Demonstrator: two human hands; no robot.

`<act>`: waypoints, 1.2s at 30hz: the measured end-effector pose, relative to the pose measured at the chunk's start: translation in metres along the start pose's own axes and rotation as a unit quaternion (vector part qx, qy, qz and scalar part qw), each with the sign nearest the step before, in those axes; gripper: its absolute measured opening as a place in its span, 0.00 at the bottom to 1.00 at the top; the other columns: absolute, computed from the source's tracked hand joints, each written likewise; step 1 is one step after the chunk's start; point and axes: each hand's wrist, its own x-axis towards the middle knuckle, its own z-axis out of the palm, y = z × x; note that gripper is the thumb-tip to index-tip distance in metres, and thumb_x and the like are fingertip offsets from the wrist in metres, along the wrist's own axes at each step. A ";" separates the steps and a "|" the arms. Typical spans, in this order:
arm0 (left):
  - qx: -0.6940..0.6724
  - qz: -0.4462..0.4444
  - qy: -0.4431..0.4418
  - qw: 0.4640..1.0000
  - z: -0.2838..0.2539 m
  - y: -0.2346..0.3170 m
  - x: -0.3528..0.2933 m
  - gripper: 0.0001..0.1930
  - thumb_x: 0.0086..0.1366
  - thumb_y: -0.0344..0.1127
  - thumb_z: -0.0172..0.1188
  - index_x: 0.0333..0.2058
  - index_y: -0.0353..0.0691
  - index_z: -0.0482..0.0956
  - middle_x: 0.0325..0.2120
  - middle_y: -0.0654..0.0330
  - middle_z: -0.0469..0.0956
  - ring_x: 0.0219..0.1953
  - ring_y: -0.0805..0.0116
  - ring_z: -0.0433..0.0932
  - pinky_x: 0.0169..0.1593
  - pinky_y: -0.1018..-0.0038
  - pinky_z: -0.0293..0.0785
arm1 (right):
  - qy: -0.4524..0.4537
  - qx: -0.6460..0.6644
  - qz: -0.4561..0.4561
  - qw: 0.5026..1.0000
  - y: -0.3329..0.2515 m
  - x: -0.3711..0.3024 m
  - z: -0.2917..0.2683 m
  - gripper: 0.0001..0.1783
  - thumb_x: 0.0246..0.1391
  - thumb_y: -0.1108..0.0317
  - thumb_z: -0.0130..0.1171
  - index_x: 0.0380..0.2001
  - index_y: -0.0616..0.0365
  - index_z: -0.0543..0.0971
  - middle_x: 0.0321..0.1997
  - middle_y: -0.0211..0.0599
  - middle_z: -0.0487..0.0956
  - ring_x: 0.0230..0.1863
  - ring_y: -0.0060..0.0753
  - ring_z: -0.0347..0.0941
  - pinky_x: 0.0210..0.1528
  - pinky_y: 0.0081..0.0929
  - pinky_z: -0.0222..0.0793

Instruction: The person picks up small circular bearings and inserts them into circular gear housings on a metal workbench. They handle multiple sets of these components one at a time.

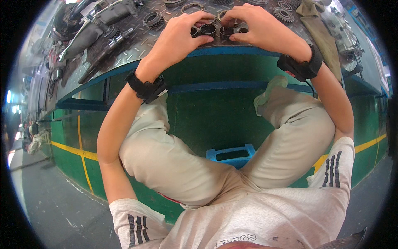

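Observation:
My left hand (182, 33) reaches to the front of the metal worktable, its thumb and fingers curled around the near and far sides of a short dark ring-shaped bearing (208, 30). Mirroring it, my right hand (259, 29) has thumb and fingers closed about a second dark ring-shaped bearing (226, 32). Both bearings stand side by side with their openings up. A smaller dark ring (194, 32) shows inside the curl of the left hand, and another dark ring (243, 30) inside that of the right. Just behind, a brass-coloured ring (222, 16) is partly covered by the right fingers.
Gears (153, 20) and a toothed gear (283, 15) lie on the patterned metal tabletop (128, 50). To the left are a metal shaft (112, 47) and a grey casting (89, 35); a brownish cloth (319, 29) drapes at right. A blue stool (232, 154) is below me.

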 end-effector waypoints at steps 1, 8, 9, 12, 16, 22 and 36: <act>0.000 0.000 0.001 1.000 0.000 -0.001 0.000 0.29 0.60 0.37 0.78 0.60 0.44 0.82 0.49 0.53 0.88 0.51 0.56 0.86 0.61 0.62 0.79 | 0.000 -0.001 0.000 1.000 0.001 -0.002 -0.002 0.19 0.51 0.63 0.73 0.45 0.61 0.86 0.42 0.51 0.85 0.48 0.58 0.81 0.52 0.48 0.77; 0.028 0.012 -0.031 0.999 -0.030 -0.005 -0.010 0.26 0.61 0.35 0.76 0.59 0.44 0.83 0.47 0.55 0.88 0.48 0.56 0.86 0.58 0.64 0.79 | -0.058 -0.057 0.060 0.995 0.000 -0.009 -0.020 0.19 0.53 0.65 0.72 0.46 0.63 0.86 0.40 0.53 0.86 0.45 0.58 0.83 0.50 0.46 0.79; 0.037 0.012 -0.059 0.997 -0.033 -0.007 -0.012 0.26 0.62 0.36 0.76 0.59 0.43 0.83 0.47 0.55 0.88 0.47 0.57 0.86 0.56 0.65 0.80 | -0.063 -0.012 0.074 0.995 -0.001 -0.009 -0.020 0.18 0.53 0.67 0.72 0.45 0.64 0.86 0.39 0.53 0.86 0.43 0.56 0.84 0.48 0.44 0.79; 0.064 0.008 -0.013 0.998 -0.037 -0.005 -0.012 0.25 0.63 0.36 0.75 0.59 0.43 0.83 0.47 0.57 0.88 0.48 0.60 0.86 0.52 0.67 0.80 | -0.034 0.037 0.092 0.994 -0.006 -0.008 -0.023 0.15 0.53 0.69 0.71 0.44 0.64 0.86 0.37 0.53 0.87 0.40 0.53 0.85 0.46 0.41 0.80; 0.045 0.021 0.038 0.998 -0.034 0.016 0.000 0.25 0.64 0.38 0.75 0.59 0.45 0.84 0.46 0.58 0.89 0.48 0.62 0.87 0.48 0.69 0.79 | 0.054 0.038 0.032 0.997 -0.010 -0.001 -0.021 0.13 0.54 0.70 0.70 0.42 0.64 0.87 0.37 0.51 0.87 0.41 0.51 0.86 0.45 0.41 0.81; -0.020 -0.008 0.049 0.999 -0.020 0.023 0.010 0.24 0.62 0.28 0.75 0.57 0.35 0.81 0.45 0.53 0.88 0.46 0.64 0.87 0.50 0.69 0.81 | 0.049 0.018 0.006 0.999 -0.010 0.006 -0.012 0.13 0.53 0.68 0.69 0.40 0.63 0.87 0.38 0.51 0.87 0.41 0.57 0.84 0.46 0.46 0.79; 0.011 0.040 -0.003 0.999 -0.006 0.003 0.001 0.28 0.60 0.36 0.77 0.60 0.47 0.83 0.47 0.51 0.88 0.50 0.51 0.87 0.57 0.61 0.79 | 0.054 0.007 -0.026 0.998 0.009 -0.003 0.017 0.25 0.53 0.69 0.76 0.55 0.61 0.83 0.48 0.48 0.86 0.46 0.50 0.84 0.54 0.39 0.80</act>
